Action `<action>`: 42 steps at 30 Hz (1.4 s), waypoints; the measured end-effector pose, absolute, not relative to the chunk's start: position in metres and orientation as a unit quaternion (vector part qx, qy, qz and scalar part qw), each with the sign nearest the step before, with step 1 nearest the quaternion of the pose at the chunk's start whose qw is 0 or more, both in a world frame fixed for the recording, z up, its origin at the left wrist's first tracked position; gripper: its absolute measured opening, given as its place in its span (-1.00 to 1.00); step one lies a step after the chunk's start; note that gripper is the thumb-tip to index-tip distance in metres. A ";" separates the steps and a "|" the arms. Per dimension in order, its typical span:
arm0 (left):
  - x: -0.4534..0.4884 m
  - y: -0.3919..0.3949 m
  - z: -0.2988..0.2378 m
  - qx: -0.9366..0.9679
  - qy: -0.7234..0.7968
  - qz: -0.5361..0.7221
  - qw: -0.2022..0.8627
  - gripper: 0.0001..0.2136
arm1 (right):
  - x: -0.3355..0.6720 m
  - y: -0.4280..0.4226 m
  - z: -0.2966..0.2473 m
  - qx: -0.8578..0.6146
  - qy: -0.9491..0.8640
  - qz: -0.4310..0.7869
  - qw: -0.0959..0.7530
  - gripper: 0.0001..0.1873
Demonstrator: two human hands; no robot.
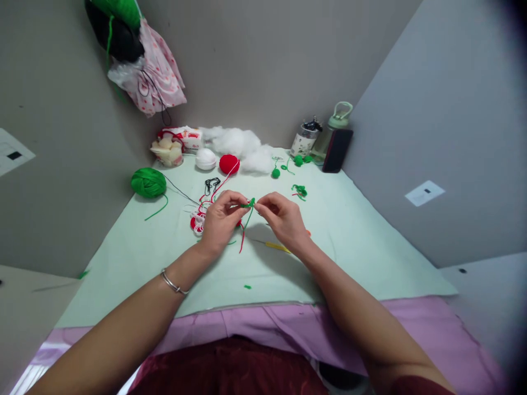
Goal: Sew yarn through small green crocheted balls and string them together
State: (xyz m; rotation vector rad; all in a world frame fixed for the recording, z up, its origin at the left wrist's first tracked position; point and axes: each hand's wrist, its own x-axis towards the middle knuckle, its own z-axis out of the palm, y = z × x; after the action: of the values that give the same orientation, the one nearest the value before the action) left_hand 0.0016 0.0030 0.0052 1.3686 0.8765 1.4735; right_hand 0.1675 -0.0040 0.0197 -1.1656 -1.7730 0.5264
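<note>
Both hands meet above the middle of the table (349,230). The left hand (220,219) is closed, with thumb and forefinger pinching one end of a small green crochet piece (250,203). The right hand (280,216) is closed too and pinches the other end with its fingertips. The piece is held in the air between the two hands, a little above the cloth and not touching it.

I judge that the work in hand is fine finger work on this piece, such as pulling or tightening its yarn. No tool is in either hand: the yellow crochet hook (276,247) lies on the table just under the right wrist. Any further handling would call for a steady pinch on both sides, because the piece is very small and its strand is loose.

The long axis of the piece runs nearly left to right, from one hand to the other, and rises slightly toward the right. A thin green yarn tail (247,220) hangs down from it toward the table.

Red and white yarn bits (198,222) lie just beside the left hand. A green yarn ball (149,182) sits well apart on the left, and a red ball (229,164) farther back.
</note>
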 end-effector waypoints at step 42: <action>-0.004 0.010 0.006 0.446 0.368 0.484 0.657 -0.72 | 0.176 -0.003 0.017 -0.399 -0.810 0.156 0.402 -0.85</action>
State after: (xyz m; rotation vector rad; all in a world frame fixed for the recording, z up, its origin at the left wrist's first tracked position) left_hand -0.0039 0.0101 0.0063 1.0096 0.8346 1.0969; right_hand 0.1757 -0.0030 0.0173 -1.0081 -2.0467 0.3933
